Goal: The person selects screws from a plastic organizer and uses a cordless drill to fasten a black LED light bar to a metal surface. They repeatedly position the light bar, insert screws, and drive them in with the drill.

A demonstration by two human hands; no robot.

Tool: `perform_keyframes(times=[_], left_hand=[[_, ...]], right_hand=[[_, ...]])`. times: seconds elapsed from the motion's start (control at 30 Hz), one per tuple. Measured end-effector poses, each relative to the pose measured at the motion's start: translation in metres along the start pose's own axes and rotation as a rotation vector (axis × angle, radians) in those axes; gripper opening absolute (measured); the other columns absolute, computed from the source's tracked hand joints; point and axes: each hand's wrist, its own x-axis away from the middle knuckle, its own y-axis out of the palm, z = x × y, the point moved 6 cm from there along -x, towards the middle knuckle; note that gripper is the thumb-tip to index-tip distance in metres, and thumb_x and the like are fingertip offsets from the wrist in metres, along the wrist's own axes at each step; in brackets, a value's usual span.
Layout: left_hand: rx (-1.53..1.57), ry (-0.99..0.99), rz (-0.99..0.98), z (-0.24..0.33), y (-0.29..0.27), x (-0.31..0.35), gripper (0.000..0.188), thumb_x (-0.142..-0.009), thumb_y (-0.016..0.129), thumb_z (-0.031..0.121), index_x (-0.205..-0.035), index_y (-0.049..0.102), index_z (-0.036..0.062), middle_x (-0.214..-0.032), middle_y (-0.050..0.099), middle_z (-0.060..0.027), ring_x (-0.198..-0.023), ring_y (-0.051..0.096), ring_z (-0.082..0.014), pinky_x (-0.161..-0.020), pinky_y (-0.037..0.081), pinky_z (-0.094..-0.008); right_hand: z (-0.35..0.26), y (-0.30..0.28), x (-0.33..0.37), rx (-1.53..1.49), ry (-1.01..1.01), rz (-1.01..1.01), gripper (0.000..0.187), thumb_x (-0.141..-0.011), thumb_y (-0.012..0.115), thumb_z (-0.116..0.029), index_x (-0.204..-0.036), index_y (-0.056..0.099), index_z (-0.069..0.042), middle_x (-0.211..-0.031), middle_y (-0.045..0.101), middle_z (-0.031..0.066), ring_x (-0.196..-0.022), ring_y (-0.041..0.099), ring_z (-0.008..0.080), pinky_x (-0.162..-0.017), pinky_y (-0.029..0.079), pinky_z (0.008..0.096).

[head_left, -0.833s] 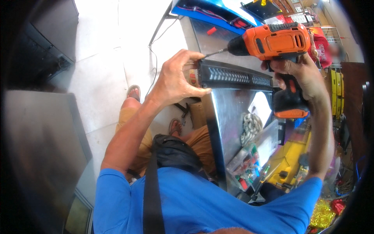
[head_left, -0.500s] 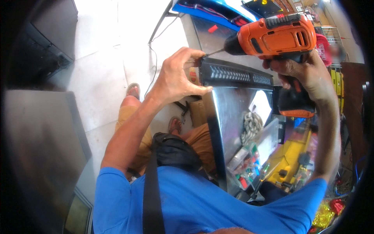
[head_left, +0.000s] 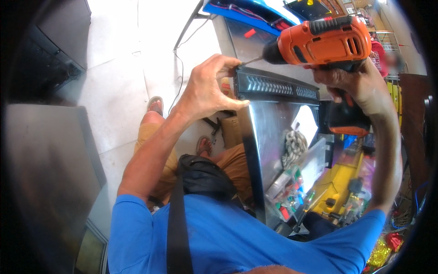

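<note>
My right hand (head_left: 349, 82) grips an orange and black cordless drill (head_left: 324, 43) by its handle, fingers wrapped near the trigger. The drill points left, and its thin bit (head_left: 252, 61) reaches the upper left corner of a long black light bar (head_left: 278, 86) with a shiny ribbed front. My left hand (head_left: 207, 89) clasps that bar's left end, fingers on its top corner and thumb along its lower edge. Those fingertips are right beside the bit's tip. Beneath the bar is a metal-topped table (head_left: 269, 137). Whether the bit sits on a screw is too small to make out.
On the table's right lie a coil of pale rope (head_left: 295, 147), a clear plastic box (head_left: 292, 185) of small parts and a yellow case (head_left: 335, 185). A blue tray-like thing (head_left: 251, 13) stands beyond. Dark cabinets (head_left: 50, 150) are on the left; a cable (head_left: 182, 68) trails over the floor.
The drill's lower end and my right forearm have shifted slightly to the right. My left hand and the light bar have stayed nearly still, with the bit at the same corner.
</note>
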Motion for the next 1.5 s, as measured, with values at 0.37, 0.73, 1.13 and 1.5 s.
perform_keyframes(times=[0.37,0.73,1.13,1.5], left_hand=[[-0.028,0.016,-0.011,0.0032,-0.0012,-0.0023,0.074,-0.06,0.098,0.016,-0.122,0.063,-0.0027,-0.113,0.065,-0.0121,-0.109,0.07,-0.0252,-0.103,0.06,-0.041],[0.0,0.003,-0.013,0.0016,0.0,-0.0025,0.073,-0.059,0.098,0.015,-0.122,0.064,-0.0029,-0.113,0.064,-0.0115,-0.109,0.07,-0.0248,-0.103,0.061,-0.0408],[-0.027,0.025,-0.004,0.0017,-0.0007,-0.0025,0.072,-0.059,0.098,0.017,-0.12,0.065,-0.0029,-0.112,0.066,-0.0126,-0.107,0.071,-0.0259,-0.101,0.061,-0.0416],[-0.034,0.013,-0.011,0.0038,-0.0018,-0.0033,0.072,-0.06,0.098,0.017,-0.121,0.065,-0.0032,-0.112,0.066,-0.0121,-0.108,0.07,-0.0245,-0.103,0.06,-0.0396]], right_hand=[[-0.0001,0.0006,0.0012,-0.018,-0.003,0.026,0.034,-0.088,0.08,-0.02,-0.117,0.075,-0.002,-0.086,0.074,0.0068,-0.054,0.058,0.0092,-0.048,0.044,0.0233],[-0.0004,-0.0001,0.0009,-0.011,-0.035,0.014,0.035,-0.09,0.079,-0.02,-0.119,0.074,-0.001,-0.09,0.075,0.0085,-0.057,0.059,0.0094,-0.049,0.046,0.0241],[-0.0059,-0.0017,-0.001,0.072,0.072,0.02,0.039,-0.085,0.082,-0.022,-0.117,0.074,-0.001,-0.078,0.07,0.005,-0.055,0.057,0.0083,-0.047,0.043,0.0235],[-0.0072,-0.0011,-0.0026,0.037,-0.015,0.02,0.037,-0.084,0.083,-0.023,-0.113,0.074,-0.002,-0.072,0.066,0.0017,-0.052,0.054,0.0085,-0.048,0.041,0.0244]])
